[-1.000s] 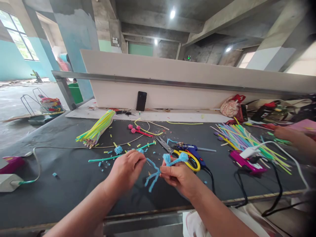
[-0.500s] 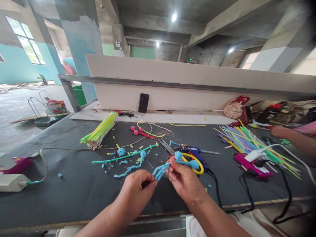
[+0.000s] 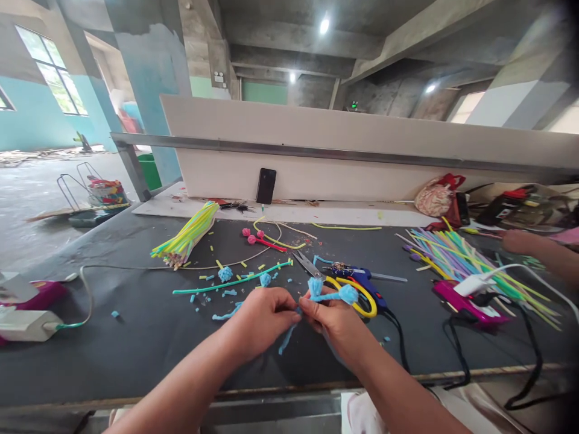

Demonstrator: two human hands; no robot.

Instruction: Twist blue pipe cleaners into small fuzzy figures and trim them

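Right now, a light-blue fuzzy pipe-cleaner piece with two round bobbles (image 3: 332, 296) is sitting just below the centre of the frame, between the two bare hands. The right hand (image 3: 337, 328) is clamping it between thumb and fingers beneath the bobbles, and the left hand (image 3: 266, 319) is pinching its lower strands with the fingertips together, close beside the right fingertips; one loose blue end is hanging below. Just behind the right hand, yellow-handled metal scissors (image 3: 309, 265) are lying with their blades pointing toward the upper left, and a blue glue gun (image 3: 362, 277) is resting beside them. Left of centre, a long teal fuzzy stem (image 3: 235, 285) is stretching across the dark tabletop (image 3: 149, 349), with a crinkled light-blue ball (image 3: 225, 274) lying near it. Farther up, a pinkish-red stem with small balls (image 3: 266, 243) is lying near the middle, while a yellow-green bundle of fuzzy stems (image 3: 190, 235) is spreading at the left. At the right, a loose multicoloured pile of stems (image 3: 470, 259) is lying behind a magenta power strip (image 3: 468, 304). A black phone (image 3: 266, 185) is leaning against the pale board (image 3: 344, 175) at upper centre, and another person's hand (image 3: 520, 242) is showing at the right edge.
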